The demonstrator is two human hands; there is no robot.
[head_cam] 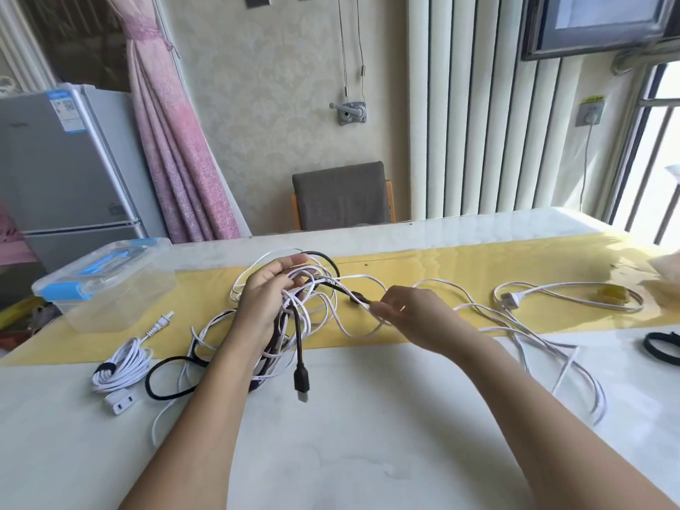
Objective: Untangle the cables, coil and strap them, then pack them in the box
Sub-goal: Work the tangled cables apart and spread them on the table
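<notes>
tangled white and black cables [307,294] at centre of white table [368,436], gripped in curled fingers of left hand [263,298], right hand [417,314] at 3 o'clock pinching one white strand [349,331], clear blue-latched plastic box [106,285] at 9 o'clock

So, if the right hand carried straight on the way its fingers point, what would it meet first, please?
Probably the tangle that the left hand grips; the right hand, pinching a cable, points leftward at it.

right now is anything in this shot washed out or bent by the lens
Head view: daylight blows out the window at far right and puts a sheen on the yellow runner; the wide lens leans the fridge outward; the cable tangle in the left hand is sharp.
</notes>
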